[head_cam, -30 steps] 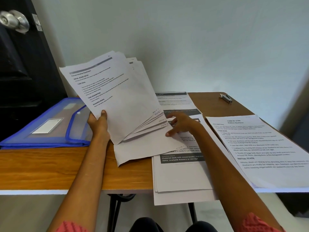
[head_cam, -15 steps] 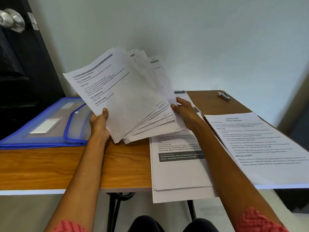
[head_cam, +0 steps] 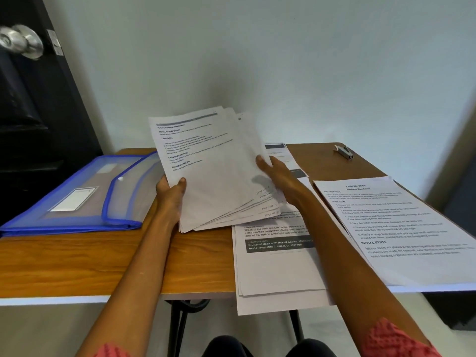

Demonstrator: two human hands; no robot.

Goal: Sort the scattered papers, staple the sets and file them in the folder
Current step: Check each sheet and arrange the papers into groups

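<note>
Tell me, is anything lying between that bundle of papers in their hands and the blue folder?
Nothing visible does. The fanned papers are held up just right of the blue folder, whose snapped-shut flap would need opening first.

So here's what's actually legible. The top sheet of the held stack of papers (head_cam: 213, 171) has bold headings: "INITIAL SCENE SETUP", "TASK GOAL", "TASK DESCRIPTION", "REQUIRED PROPS"; the lines under them are too small. Handwritten page notes sit at the sheets' lower right corners, unreadable.

The middle pile (head_cam: 278, 266) on the desk shows "Organize the desk and sort books, stationery", then a dark bar: "REQUIRED PROPS, Cluttered desk with mixed books, stationery items; available drawers or storage".

The right-hand sheet (head_cam: 401, 228) reads "TASK ID", number blurry, plus "DESCRIPTION", "TASK GOAL", "INITIAL STATE".
</note>
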